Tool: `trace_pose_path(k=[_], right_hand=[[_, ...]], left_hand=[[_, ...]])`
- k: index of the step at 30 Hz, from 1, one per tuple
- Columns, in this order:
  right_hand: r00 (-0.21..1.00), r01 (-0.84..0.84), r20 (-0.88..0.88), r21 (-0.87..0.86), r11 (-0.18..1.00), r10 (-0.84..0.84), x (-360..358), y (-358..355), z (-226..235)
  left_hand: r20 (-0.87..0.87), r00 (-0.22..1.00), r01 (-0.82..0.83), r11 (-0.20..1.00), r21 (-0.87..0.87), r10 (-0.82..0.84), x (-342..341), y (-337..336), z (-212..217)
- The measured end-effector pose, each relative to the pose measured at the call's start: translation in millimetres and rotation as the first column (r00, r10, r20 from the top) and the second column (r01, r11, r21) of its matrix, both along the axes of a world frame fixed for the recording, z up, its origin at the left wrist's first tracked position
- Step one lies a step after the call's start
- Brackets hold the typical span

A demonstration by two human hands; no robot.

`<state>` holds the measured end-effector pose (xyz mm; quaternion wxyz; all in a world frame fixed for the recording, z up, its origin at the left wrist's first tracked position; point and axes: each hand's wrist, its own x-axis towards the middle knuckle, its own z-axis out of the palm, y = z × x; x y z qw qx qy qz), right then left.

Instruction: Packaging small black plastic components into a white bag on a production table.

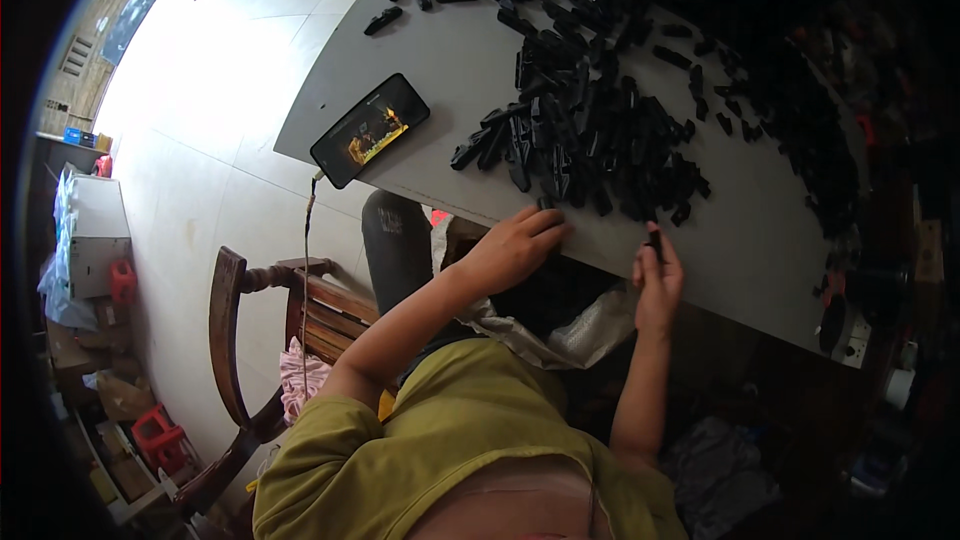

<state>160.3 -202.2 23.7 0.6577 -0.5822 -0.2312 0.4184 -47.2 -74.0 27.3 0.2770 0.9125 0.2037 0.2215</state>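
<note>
A heap of small, elongated black plastic parts lies on the pale table in front of me. At the table's near edge my left hand has its fingers closed around a black part, whose tip shows above the fingers. Farther right, just off the same edge, my right hand pinches another slim black part upright between thumb and fingers. Both hands are close to the near side of the heap. How much of each held part is inside the fingers is hidden.
A lit phone with a cable lies on the table's left. Between my forearms, below the edge, hangs an open white woven sack. A wooden chair stands at left. More black parts spread toward the dark far right, near a power strip.
</note>
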Motion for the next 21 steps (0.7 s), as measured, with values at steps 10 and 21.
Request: trace_pose_path(k=[10,21], right_hand=[[0.663,-0.124,0.717,-0.181,0.976,0.217,-33,16,10],[0.380,-0.238,0.854,-0.280,0.930,0.355,-13,24,16]], left_hand=[[0.040,0.995,-0.097,0.990,0.103,0.093,9,8,-2],[0.147,0.989,0.024,0.930,-0.365,0.032,6,22,-8]])
